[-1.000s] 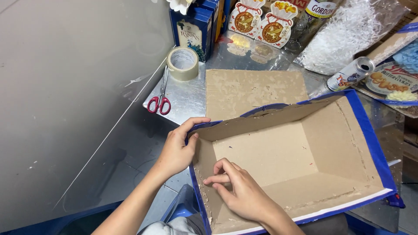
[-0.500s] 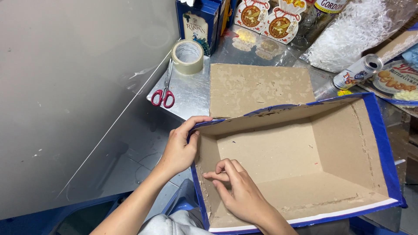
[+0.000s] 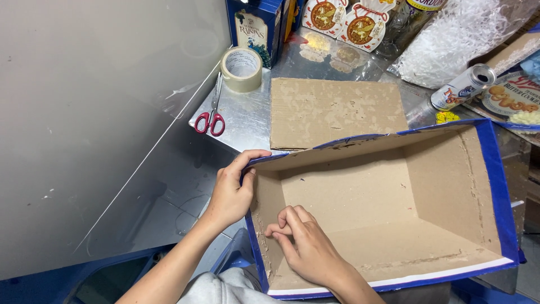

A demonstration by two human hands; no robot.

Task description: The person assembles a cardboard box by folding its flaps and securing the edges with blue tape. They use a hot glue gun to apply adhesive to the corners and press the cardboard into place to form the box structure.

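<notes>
An open cardboard box with a blue outside and bare brown inside lies in front of me, its opening facing up. My left hand grips the box's left corner, thumb over the rim and fingers outside. My right hand is inside the box, fingertips pinched together against the lower left inner wall; whether they hold anything I cannot make out. A flat brown cardboard piece lies on the metal table just behind the box.
Red-handled scissors and a roll of tape lie on the metal table at the left. A can, a blue carton, round-labelled packages, shredded white filler and a biscuit tin crowd the back. A grey wall stands left.
Both hands stay in place on the box. The view has shifted slightly, so the table items sit a little more to the right and lower.
</notes>
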